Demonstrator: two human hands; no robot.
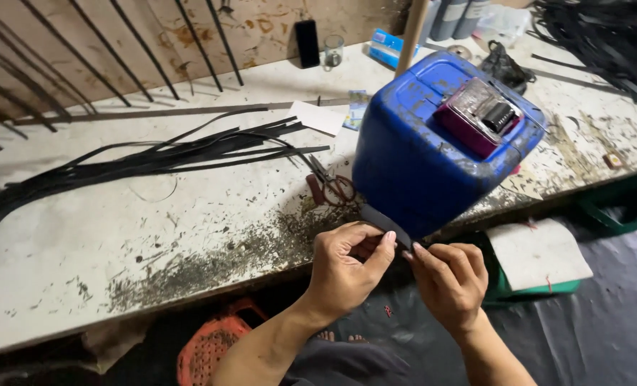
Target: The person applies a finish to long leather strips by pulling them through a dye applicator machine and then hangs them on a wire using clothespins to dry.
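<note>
Black, thin rubber strip (386, 226) looked limp and light; left hand (347, 268) and right hand (447, 275) pinched its ends beside the blue plastic jerrycan (418, 157).

workshop | stained workbench (189, 236) | cut black strips (154, 159) | scissors (330, 184)

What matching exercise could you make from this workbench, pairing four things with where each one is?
Things:
1. blue jerrycan
2. scissors
3. glass cup
4. short black strip

Places:
A. far back by the wall
B. pinched between left hand and right hand
C. at the table's front edge
D. beside the long black strips

Pairs: 1-C, 2-D, 3-A, 4-B
</note>
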